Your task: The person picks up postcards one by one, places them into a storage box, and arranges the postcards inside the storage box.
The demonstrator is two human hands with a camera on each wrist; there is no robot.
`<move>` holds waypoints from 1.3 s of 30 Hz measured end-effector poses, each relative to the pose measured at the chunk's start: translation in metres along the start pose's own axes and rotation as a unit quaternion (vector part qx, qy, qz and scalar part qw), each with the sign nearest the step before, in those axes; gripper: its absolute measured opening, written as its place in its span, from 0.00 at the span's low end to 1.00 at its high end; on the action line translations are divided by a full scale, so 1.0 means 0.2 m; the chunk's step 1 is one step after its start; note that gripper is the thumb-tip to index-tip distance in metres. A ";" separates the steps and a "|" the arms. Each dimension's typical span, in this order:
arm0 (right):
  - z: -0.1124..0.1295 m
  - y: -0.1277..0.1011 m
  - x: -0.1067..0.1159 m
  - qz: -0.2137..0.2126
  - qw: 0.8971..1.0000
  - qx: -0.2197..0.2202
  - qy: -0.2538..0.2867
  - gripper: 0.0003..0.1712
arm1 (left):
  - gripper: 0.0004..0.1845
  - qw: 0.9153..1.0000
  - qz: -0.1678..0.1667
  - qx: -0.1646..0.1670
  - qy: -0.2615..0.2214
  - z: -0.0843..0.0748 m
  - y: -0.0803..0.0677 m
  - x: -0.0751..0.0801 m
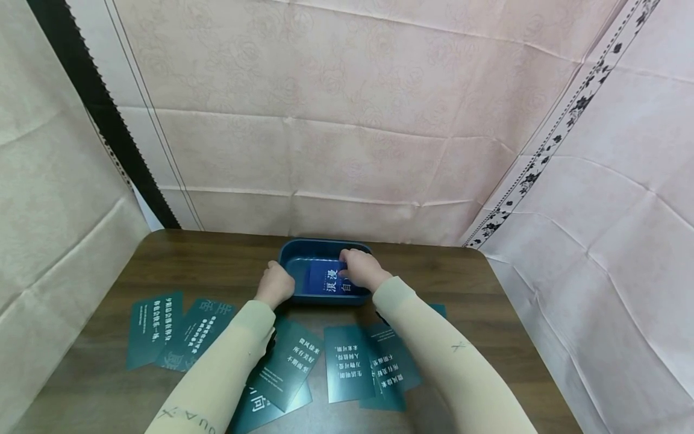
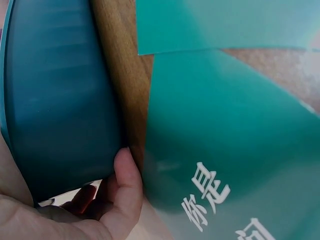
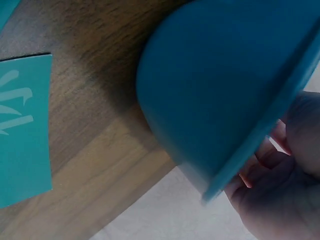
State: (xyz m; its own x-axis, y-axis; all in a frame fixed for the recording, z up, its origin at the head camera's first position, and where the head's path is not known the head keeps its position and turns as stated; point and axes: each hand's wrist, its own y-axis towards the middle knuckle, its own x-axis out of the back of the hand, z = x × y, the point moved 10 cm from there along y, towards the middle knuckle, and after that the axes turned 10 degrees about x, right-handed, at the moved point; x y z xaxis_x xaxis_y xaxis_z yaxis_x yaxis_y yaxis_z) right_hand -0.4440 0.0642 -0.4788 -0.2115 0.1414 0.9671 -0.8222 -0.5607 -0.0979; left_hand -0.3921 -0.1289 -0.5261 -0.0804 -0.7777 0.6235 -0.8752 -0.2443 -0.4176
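Note:
A dark blue basin (image 1: 320, 245) stands at the far middle of the wooden table (image 1: 217, 265). My left hand (image 1: 275, 283) is curled against its left front corner; in the left wrist view the thumb (image 2: 128, 180) presses the basin's outer wall (image 2: 60, 100) with the fingers curled beside it. My right hand (image 1: 360, 267) reaches over the right rim into the basin and holds a blue card (image 1: 324, 281) with white characters lying inside. In the right wrist view the curled fingers (image 3: 270, 165) show behind the basin's rim (image 3: 225, 85); the card is hidden there.
Several teal cards with white print lie on the near half of the table: two at the left (image 1: 154, 328), some under my left forearm (image 1: 287, 361), others overlapping between my arms (image 1: 347, 361). Pink cloth walls (image 1: 347, 120) close in the back and sides.

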 end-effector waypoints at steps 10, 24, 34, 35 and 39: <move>0.01 0.00 -0.05 0.024 0.998 0.007 -0.050 0.24 | 0.31 1.000 0.000 0.003 -0.006 0.00 0.00 -0.01; 0.02 0.00 -0.10 0.045 0.997 0.001 -0.060 0.26 | 0.31 1.000 -0.001 -0.016 0.002 -0.02 -0.01 0.00; 0.00 0.02 -0.13 0.047 0.997 0.004 -0.058 0.25 | 0.31 1.000 -0.002 -0.015 0.004 -0.02 -0.01 0.01; 0.01 0.02 -0.13 0.046 0.997 0.008 -0.060 0.25 | 0.31 1.000 -0.002 -0.017 0.008 -0.02 -0.01 0.01; 0.02 0.01 -0.09 0.028 0.998 0.025 -0.051 0.23 | 0.33 0.999 0.000 -0.027 0.019 -0.02 -0.02 0.00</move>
State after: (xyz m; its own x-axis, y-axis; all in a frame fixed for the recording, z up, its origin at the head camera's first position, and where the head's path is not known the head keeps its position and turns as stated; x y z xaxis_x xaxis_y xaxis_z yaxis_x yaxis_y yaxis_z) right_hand -0.4395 0.0571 -0.4952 -0.2000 0.0260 0.9794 -0.7829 -0.6053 -0.1438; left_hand -0.3905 -0.1264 -0.5216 -0.0982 -0.7548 0.6486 -0.8998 -0.2110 -0.3818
